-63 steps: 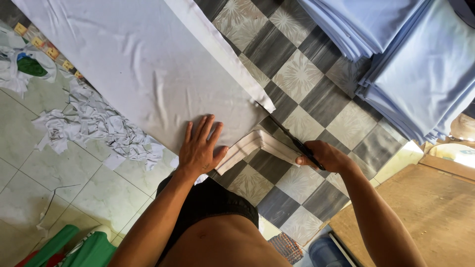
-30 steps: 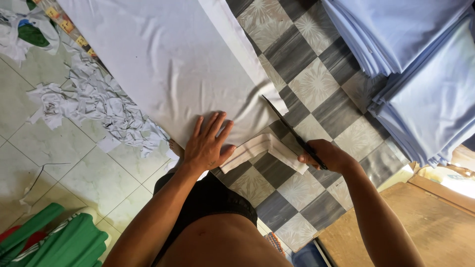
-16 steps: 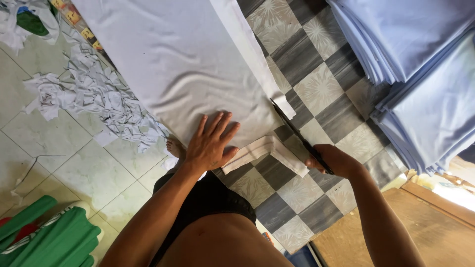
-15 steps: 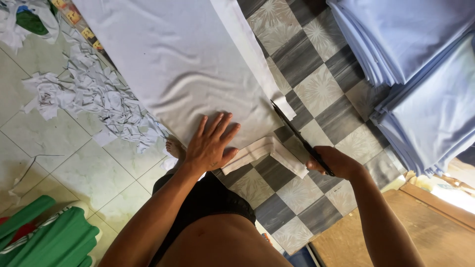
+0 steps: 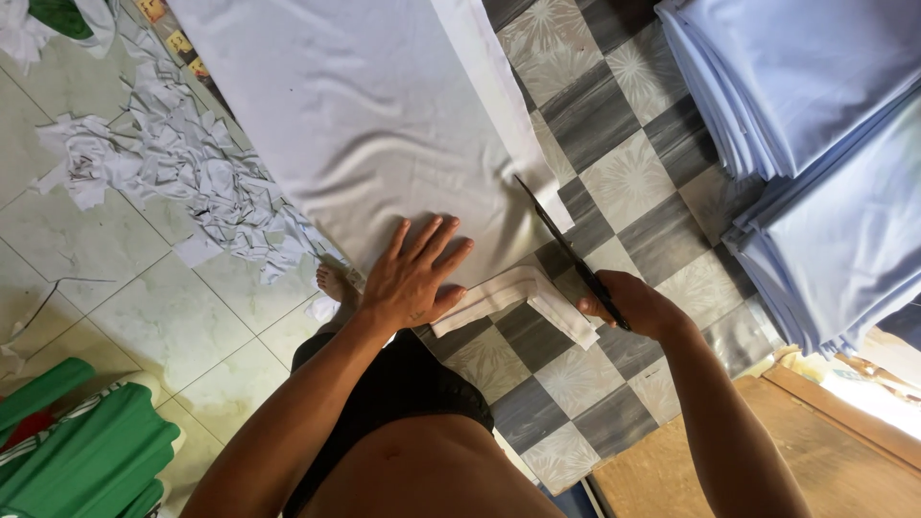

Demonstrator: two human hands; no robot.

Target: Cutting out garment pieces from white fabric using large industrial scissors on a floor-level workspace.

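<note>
Both hands are working at the near edge of a white cloth point(image 5: 365, 125) spread over a checkered surface point(image 5: 624, 173). Left hand point(image 5: 413, 278) is lying flat with fingers spread, pressing the cloth down. Right hand point(image 5: 633, 305) is closing around the handle of dark scissors point(image 5: 566, 251), whose blades are pointing into the cloth's edge. A cut white strip point(image 5: 523, 297) is curling between the hands. White scraps point(image 5: 182, 182) are lying on the tiled floor at left, folded pale blue fabric point(image 5: 815, 125) at right.
</note>
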